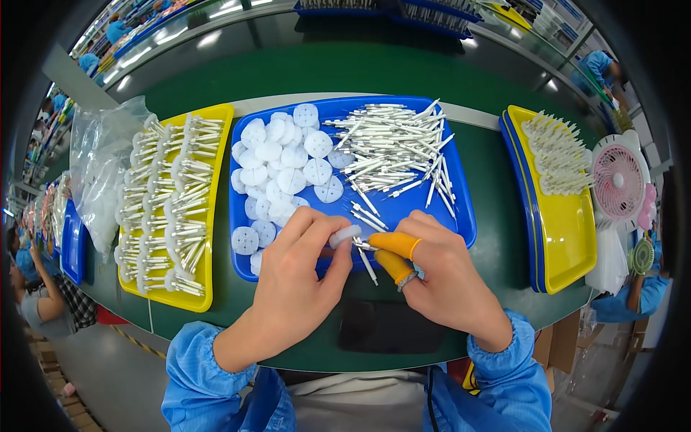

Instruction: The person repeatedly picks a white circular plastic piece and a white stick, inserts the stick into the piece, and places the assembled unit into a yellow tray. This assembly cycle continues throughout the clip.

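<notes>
- Left hand [291, 281]: thumb and fingers pinch a white disc [344, 236] on edge, above the blue tray's [466, 216] near side.
- Right hand [448, 268]: fingertips in orange cots [394, 245] close on a rod [368, 268] beside the disc; whether it is seated there, I cannot tell.
- In the blue tray: loose discs [277, 162] left, loose rods [396, 147] right.
- Phone [389, 328]: below the hands.

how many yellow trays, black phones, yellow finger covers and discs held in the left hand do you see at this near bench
Yellow trays: 2
Black phone: 1
Yellow finger covers: 2
White disc in left hand: 1
Total: 6
</notes>
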The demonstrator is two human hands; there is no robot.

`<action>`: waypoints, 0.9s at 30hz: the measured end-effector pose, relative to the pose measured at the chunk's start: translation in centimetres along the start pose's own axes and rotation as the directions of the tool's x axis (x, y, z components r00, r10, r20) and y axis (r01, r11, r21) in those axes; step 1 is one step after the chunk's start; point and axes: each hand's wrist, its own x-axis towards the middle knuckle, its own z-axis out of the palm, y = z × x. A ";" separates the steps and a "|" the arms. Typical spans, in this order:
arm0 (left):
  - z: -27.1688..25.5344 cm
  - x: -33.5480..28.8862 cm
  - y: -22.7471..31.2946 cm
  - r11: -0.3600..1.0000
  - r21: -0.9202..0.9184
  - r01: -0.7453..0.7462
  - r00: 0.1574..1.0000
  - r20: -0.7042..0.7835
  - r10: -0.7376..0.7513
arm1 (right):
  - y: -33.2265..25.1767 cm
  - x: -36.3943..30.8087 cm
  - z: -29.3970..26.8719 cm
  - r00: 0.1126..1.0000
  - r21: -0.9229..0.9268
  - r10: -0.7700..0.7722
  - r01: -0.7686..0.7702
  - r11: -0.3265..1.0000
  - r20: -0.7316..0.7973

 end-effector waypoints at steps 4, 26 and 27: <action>0.1 -0.1 0.0 1.000 0.011 0.016 1.000 -0.007 -0.016 | 0.1 0.1 -0.1 1.000 -0.014 0.018 -0.018 1.000 -0.003; 0.5 -0.2 0.2 0.999 -0.017 0.047 0.999 -0.013 -0.047 | 0.2 -0.1 1.3 0.998 -0.083 -0.043 0.039 0.996 -0.047; 0.5 -0.2 0.1 1.000 -0.006 0.024 1.000 -0.015 -0.024 | 0.1 -0.1 1.4 0.997 -0.062 -0.042 0.038 0.997 -0.062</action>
